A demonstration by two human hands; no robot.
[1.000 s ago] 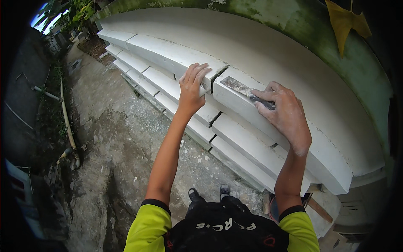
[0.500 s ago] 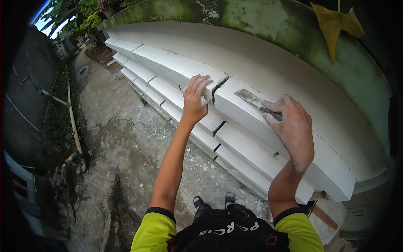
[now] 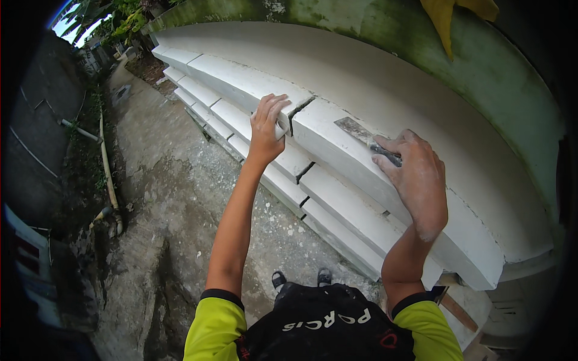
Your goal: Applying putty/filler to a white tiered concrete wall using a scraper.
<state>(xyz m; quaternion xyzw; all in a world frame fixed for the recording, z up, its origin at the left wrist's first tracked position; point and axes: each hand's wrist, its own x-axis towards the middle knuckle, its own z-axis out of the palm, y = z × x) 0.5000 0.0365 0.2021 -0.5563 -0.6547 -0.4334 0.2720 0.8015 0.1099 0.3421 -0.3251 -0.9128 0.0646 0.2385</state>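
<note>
My right hand (image 3: 418, 177) is closed on the dark handle of a putty knife (image 3: 355, 129). Its flat, stained metal blade lies over the top face of the uppermost white ledge (image 3: 328, 120), to the right of a dark gap (image 3: 301, 107). My left hand (image 3: 268, 123) curls over the front edge of the same ledge, just left of that gap. Between its fingers and palm shows a small white curled piece (image 3: 281, 129), mostly hidden, whose kind I cannot make out. White dust coats both hands.
More white ledges (image 3: 343, 195) step down below, split by dark joints. Behind rises a pale curved wall (image 3: 415, 84) with a mossy green rim (image 3: 373, 27); a yellow leaf (image 3: 445, 24) hangs there. A stained concrete path (image 3: 162, 162) and a pipe (image 3: 107, 162) lie left.
The whole view has shifted slightly. Both hands keep their holds, the left at the ledge edge beside the gap, the right with the putty knife on the ledge top.
</note>
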